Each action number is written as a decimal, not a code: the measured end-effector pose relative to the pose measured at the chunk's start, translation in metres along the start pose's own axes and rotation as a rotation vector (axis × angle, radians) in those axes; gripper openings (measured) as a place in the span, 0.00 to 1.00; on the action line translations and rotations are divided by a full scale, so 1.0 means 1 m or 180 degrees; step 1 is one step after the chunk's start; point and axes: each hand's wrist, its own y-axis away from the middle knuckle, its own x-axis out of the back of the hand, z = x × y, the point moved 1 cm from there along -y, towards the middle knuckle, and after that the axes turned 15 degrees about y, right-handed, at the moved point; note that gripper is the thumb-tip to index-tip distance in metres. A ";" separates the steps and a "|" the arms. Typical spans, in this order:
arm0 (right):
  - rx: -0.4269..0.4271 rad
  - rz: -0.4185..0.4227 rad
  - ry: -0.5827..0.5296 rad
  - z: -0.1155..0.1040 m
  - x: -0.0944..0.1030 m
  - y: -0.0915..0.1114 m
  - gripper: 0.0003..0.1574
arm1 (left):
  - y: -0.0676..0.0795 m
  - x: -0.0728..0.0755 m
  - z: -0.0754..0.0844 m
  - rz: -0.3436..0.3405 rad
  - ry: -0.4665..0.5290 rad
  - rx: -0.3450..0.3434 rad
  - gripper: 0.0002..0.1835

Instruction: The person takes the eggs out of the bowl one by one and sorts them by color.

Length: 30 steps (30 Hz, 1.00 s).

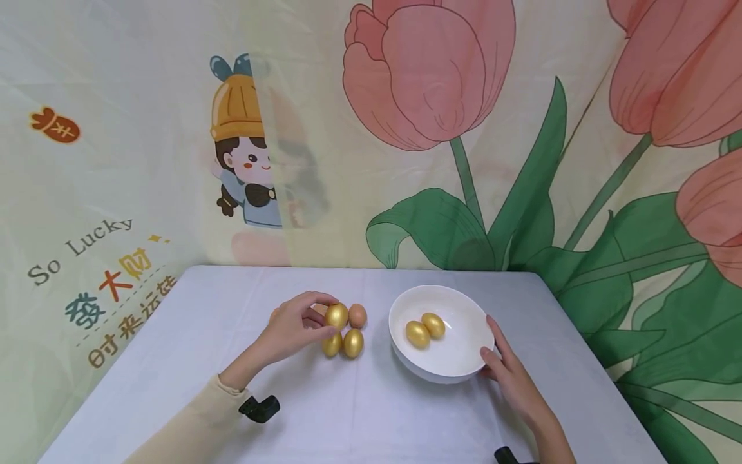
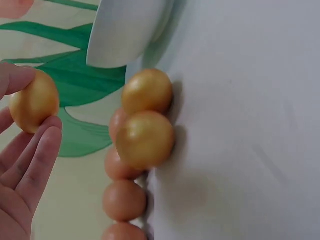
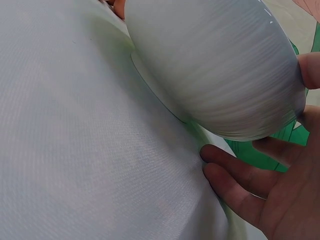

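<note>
Between thumb and fingertips, my left hand (image 1: 292, 327) pinches a golden egg (image 2: 39, 102), raised off the table in the left wrist view. Two more golden eggs (image 1: 352, 343) sit on the cloth just below it. Behind them is a row of brown eggs (image 2: 125, 200), mostly covered by the left hand in the head view. My right hand (image 1: 511, 374) grips the right side of a white bowl (image 1: 455, 348), thumb at the rim and fingers against its outer wall (image 3: 215, 70). Inside the bowl, two golden eggs (image 1: 417, 334) lie side by side.
A white cloth covers the table (image 1: 348, 419). Its far edge meets a printed backdrop (image 1: 324, 129) with tulips and a cartoon figure. The bowl stands to the right of the eggs, a short gap between them.
</note>
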 end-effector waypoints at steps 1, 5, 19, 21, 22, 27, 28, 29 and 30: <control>0.0003 0.0002 0.0001 0.000 0.000 0.000 0.43 | 0.002 0.003 -0.002 0.0018 -0.0020 0.0002 0.27; 0.0012 -0.0002 -0.0016 0.001 0.000 -0.001 0.43 | 0.009 0.013 -0.011 0.0034 -0.0080 -0.0003 0.27; 0.0005 -0.0013 0.0003 0.002 0.001 0.001 0.44 | 0.029 0.026 -0.045 -0.0026 -0.0137 0.0019 0.28; -0.0017 -0.0017 0.0014 0.002 0.001 0.000 0.43 | 0.030 0.025 -0.049 -0.0033 -0.0127 0.0051 0.27; -0.0021 -0.0010 0.0023 0.001 0.000 0.000 0.43 | 0.031 0.025 -0.050 -0.0045 -0.0135 0.0059 0.27; 0.0001 -0.0015 0.0038 0.001 0.001 0.001 0.44 | 0.033 0.024 -0.053 -0.0087 -0.0191 0.0114 0.27; 0.0014 -0.0004 0.0041 0.000 0.001 0.001 0.44 | 0.033 0.023 -0.053 -0.0101 -0.0192 0.0117 0.27; 0.0019 -0.0008 0.0038 0.000 0.001 0.001 0.44 | 0.034 0.023 -0.053 -0.0104 -0.0194 0.0132 0.27; 0.0023 0.0000 0.0034 0.000 0.001 0.001 0.44 | 0.034 0.023 -0.053 -0.0111 -0.0208 0.0135 0.27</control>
